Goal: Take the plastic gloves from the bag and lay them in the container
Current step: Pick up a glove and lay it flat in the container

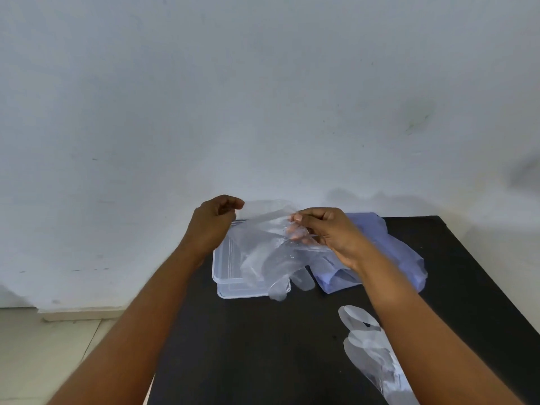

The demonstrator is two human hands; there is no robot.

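A clear plastic glove (pixel 268 252) hangs between both hands above the clear rectangular container (pixel 226 270). My left hand (pixel 211 223) pinches its upper left edge. My right hand (pixel 327 232) pinches the upper right edge, fingers curled into the film. The glove's fingers dangle over the container's near rim. A pale blue plastic bag (pixel 391 258) lies crumpled on the black table to the right of the container, partly behind my right hand. Another clear glove (pixel 371 349) lies flat on the table near my right forearm.
The black table (pixel 263 346) stands against a white wall (pixel 263 97). Its left edge drops to a light tiled floor (pixel 43 346). The container seems to rest on a second clear tray or lid (pixel 242 292).
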